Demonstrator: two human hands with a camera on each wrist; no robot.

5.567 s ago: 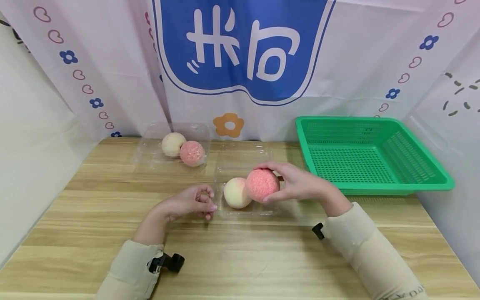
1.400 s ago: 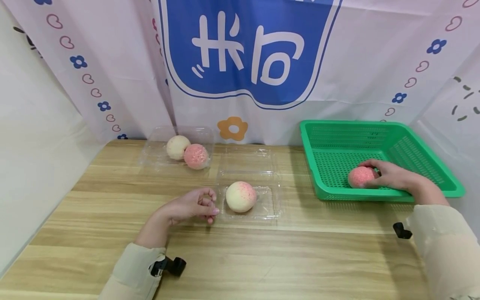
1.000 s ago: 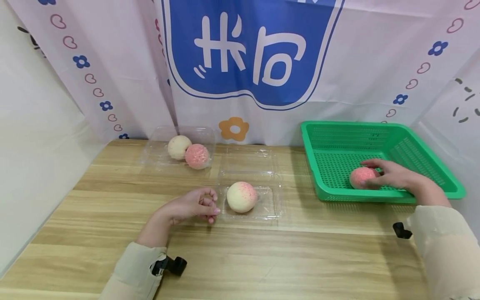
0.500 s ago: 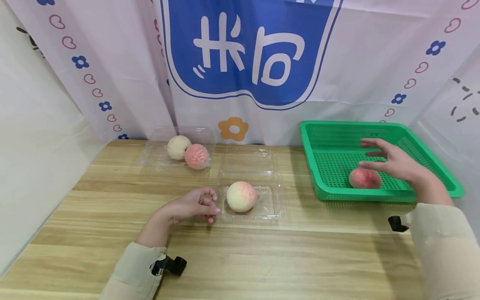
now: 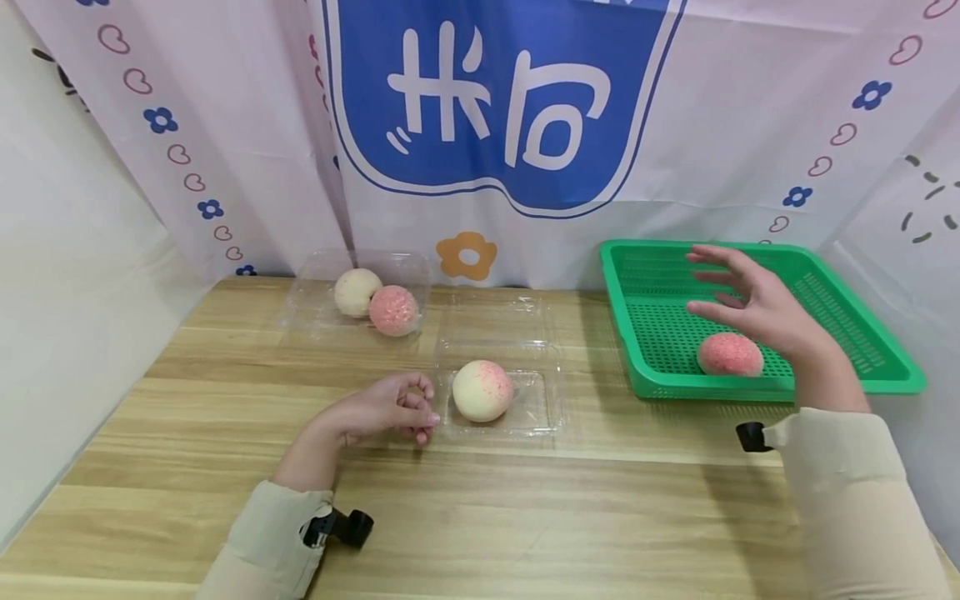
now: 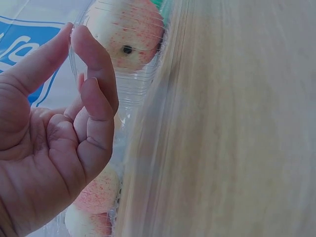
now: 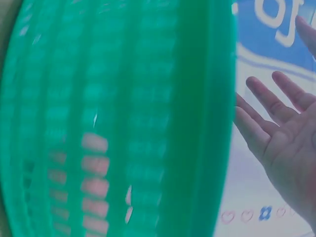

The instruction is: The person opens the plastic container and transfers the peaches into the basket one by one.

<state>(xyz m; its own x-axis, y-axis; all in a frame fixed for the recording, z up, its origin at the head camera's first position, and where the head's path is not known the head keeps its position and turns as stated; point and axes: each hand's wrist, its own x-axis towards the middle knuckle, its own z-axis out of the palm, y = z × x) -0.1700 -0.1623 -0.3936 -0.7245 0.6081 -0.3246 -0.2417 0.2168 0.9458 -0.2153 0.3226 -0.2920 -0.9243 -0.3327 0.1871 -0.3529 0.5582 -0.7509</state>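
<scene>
My left hand (image 5: 386, 408) pinches the left edge of an open clear plastic clamshell box (image 5: 555, 404) between thumb and fingertip; the left wrist view has the rim between them. One cream peach with a pink blush (image 5: 483, 391) sits in that box's left part, its dark stem pit visible in the left wrist view (image 6: 127, 49). Over the green basket (image 5: 757, 385) hovers my right hand (image 5: 765, 308), fingers spread and holding nothing. Below it, a pink peach (image 5: 730, 355) lies on the basket floor near the front wall, showing through the slots in the right wrist view (image 7: 95, 187).
A second clear clamshell box (image 5: 307, 292) stands at the back left, holding a cream peach (image 5: 357, 292) and a pink peach (image 5: 393, 311). Behind the wooden table (image 5: 525, 517) hangs a printed cloth (image 5: 525, 187). The basket is at the table's back right.
The pink peach went from the clamshell box into the basket. My right hand has let go of it, risen, and shifted left with fingers spread. My left hand stays at the box edge.
</scene>
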